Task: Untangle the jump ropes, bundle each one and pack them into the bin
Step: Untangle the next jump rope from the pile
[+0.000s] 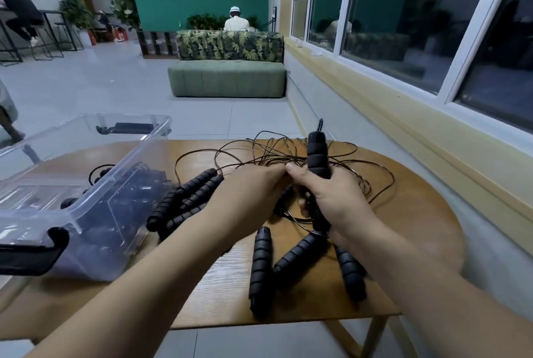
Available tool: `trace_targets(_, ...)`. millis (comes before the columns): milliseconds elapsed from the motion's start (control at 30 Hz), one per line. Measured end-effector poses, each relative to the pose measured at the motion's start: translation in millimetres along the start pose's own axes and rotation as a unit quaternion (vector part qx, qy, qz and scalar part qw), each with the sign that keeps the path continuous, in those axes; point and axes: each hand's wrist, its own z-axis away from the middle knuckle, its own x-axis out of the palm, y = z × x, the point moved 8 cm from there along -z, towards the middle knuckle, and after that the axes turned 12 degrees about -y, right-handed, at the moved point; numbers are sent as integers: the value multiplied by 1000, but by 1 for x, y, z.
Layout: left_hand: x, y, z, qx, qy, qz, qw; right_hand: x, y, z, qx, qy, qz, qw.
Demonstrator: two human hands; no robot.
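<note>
A wooden table [418, 213] carries a tangle of jump ropes. The right hand [337, 202] grips a black foam handle [317, 155], fingers wrapped round its lower part and thumb lying along it, so that the handle stands nearly upright above the fist. A second dark handle seems to be caught low in the same fist, but blur hides the detail. The left hand [248, 193] reaches in from the left with its fingers drawn together to a point, and it pinches the cords [288, 150] right beside the right thumb.

The thin dark cords spread in loose loops over the far middle and right of the table, behind and around both hands. To the left of the left hand a cluster of handles [184, 199] lies side by side, slanting toward the far right. Nearer, under the wrists, three more handles fan out on the wood: one on the left [261, 268], one in the middle [300, 254] and one on the right [350, 274].

A clear bin [121, 167] stands on the left part of the table, just beside the cluster, with a black latch [31, 251] on its near end. Dark rope bundles already lie inside it.

Beyond the table a green sofa [227, 78] stands on the tiled floor, with a window [403, 26] along the right wall.
</note>
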Motion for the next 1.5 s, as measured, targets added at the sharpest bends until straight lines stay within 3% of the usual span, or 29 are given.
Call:
trace_targets(167, 2, 1, 5, 23, -3, 39, 999, -1, -6, 0, -4, -1, -29, 1000)
trace_targets(533, -4, -57, -4, 12, 43, 88, 995, -59, -51, 1, -113, 111, -111, 981)
trace_targets(667, -8, -53, -3, 30, 80, 91, 992, -42, -39, -1, -70, 66, -108, 989)
trace_targets(800, -20, -19, 4, 84, 120, 44, 988, -10, -10, -3, 3, 6, -23, 1000)
trace_targets(967, -13, -3, 4, 106, 83, 42, 990, 0, -5, -1, -15, 4, -65, 998)
trace_targets(1133, -2, -8, 3, 113, 32, 91, 989, -2, -17, 5, -43, 7, -17, 999)
trace_targets(1300, 5, -36, -6, 67, 20, 108, 992, -22, -47, 12, -86, 32, -13, 996)
trace_targets(1500, 10, -64, -9, 20, 5, 156, 988, -61, -60, 8, -89, 97, -99, 986)
